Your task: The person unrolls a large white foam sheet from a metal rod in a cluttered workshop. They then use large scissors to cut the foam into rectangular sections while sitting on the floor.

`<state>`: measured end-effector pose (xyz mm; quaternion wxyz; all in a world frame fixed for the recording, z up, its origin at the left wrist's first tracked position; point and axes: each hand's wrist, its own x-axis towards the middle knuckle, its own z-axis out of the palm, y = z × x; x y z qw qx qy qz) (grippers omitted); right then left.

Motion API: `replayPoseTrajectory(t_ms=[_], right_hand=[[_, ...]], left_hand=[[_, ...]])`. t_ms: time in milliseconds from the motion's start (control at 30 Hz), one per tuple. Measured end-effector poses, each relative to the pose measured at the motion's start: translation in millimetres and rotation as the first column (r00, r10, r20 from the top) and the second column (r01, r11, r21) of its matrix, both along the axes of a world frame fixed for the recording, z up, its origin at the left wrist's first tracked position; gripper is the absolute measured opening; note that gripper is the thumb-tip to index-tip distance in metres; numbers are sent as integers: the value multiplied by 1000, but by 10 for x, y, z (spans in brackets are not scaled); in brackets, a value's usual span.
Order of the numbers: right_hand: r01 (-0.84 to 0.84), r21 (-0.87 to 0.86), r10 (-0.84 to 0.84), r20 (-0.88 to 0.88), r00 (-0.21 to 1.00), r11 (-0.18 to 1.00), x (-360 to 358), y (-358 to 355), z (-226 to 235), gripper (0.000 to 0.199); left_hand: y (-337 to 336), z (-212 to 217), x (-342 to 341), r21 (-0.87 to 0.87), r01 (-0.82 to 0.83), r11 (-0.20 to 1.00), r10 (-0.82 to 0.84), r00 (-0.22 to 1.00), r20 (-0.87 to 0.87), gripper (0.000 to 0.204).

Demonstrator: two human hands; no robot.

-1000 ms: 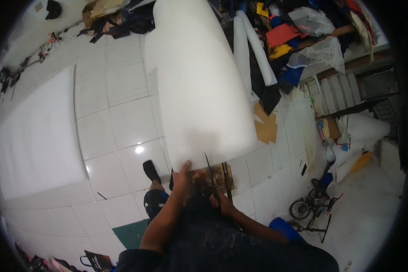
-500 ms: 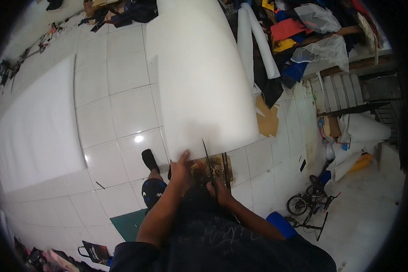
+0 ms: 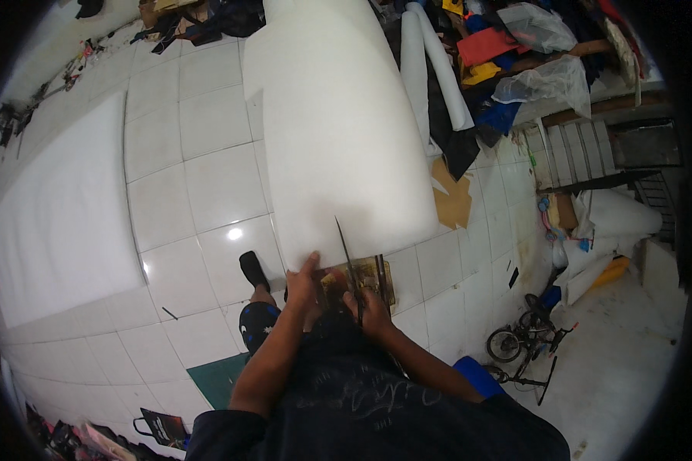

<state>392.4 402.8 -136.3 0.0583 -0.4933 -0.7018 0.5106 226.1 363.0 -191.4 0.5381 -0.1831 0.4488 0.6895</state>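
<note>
A long white sheet [image 3: 338,131], soft like foam or padding, stretches away from me across the floor. At its near left corner my left hand [image 3: 302,286] is closed on the edge, thumb on top and the other fingers hidden beneath. My right hand [image 3: 371,310] is wrapped round the lower end of a long, thin dark blade [image 3: 341,244], perhaps part of scissors. Its tip points away from me, over the near part of the sheet. Under the blade and between my hands lies a brown and yellow patterned board [image 3: 377,278].
Another white sheet [image 3: 69,223] lies on the tiles at the left. Brown cardboard [image 3: 452,201] sits beside the long sheet, near a heap of coloured fabric and plastic. A small bicycle [image 3: 519,338] is at the right, a green mat [image 3: 217,378] near my left leg.
My right hand has shifted slightly forward, and the blade's tip has moved left and farther over the sheet. My left hand keeps its hold on the corner.
</note>
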Motion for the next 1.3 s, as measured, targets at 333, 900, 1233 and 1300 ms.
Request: replayPoseTrajectory(t_ms=[333, 900, 1233, 1300], right_hand=[[-2, -68, 3, 15, 1000, 998, -287, 148, -163, 44], [-21, -127, 33, 93, 995, 992, -753, 534, -192, 54], [24, -2, -23, 152, 988, 1000, -1133, 815, -280, 65], [52, -40, -45, 154, 987, 998, -1242, 886, -211, 66]], left_hand=[[-72, -69, -73, 59, -3, 998, 6, 999, -43, 37], [-99, -54, -198, 23, 70, 997, -69, 997, -39, 30], [-103, 95, -184, 102, 28, 994, -25, 999, -33, 39], [-113, 106, -173, 112, -3, 994, 5, 1000, -18, 40]])
